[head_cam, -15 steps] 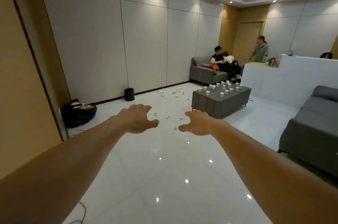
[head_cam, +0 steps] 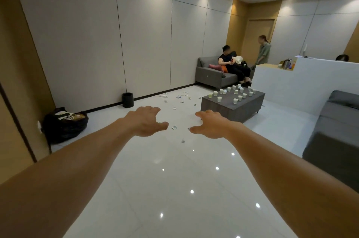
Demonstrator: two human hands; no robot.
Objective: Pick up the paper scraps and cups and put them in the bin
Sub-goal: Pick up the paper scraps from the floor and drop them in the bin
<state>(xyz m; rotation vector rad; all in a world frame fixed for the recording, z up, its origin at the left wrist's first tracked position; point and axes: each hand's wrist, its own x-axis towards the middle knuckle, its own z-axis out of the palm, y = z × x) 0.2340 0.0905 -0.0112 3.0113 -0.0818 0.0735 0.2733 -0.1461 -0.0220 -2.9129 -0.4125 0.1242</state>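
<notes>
Since neither grip has anything in it yet, here's my read on how this stuff will handle. My left grip [head_cam: 144, 121] and right grip [head_cam: 210, 125] both hang out in front of me, fingers spread and loose, holding nothing.

The paper scraps [head_cam: 174, 127] are strewn over the glossy floor [head_cam: 155, 169], from just past my grips out toward the far wall. The cups [head_cam: 235, 101] sit on the low grey worktop [head_cam: 231, 110], a few of them tipped on their sides. The bin [head_cam: 127, 100], a small black one, stands against the wall left of the scrap trail.

The scraps look featherlight and crumpled, so I reckon a fingertip pinch on a raised fold does it. Flat ones might just skate on that slick tile. The cups look like thin paper, light and easy to crush, so I'd hold them gently around the wall near the rim.

I can't tell if any cup has liquid in it, though a couple look greenish. The far scraps are just specks, my grips may be covering a few near ones, and I can't see inside the bin.
</notes>
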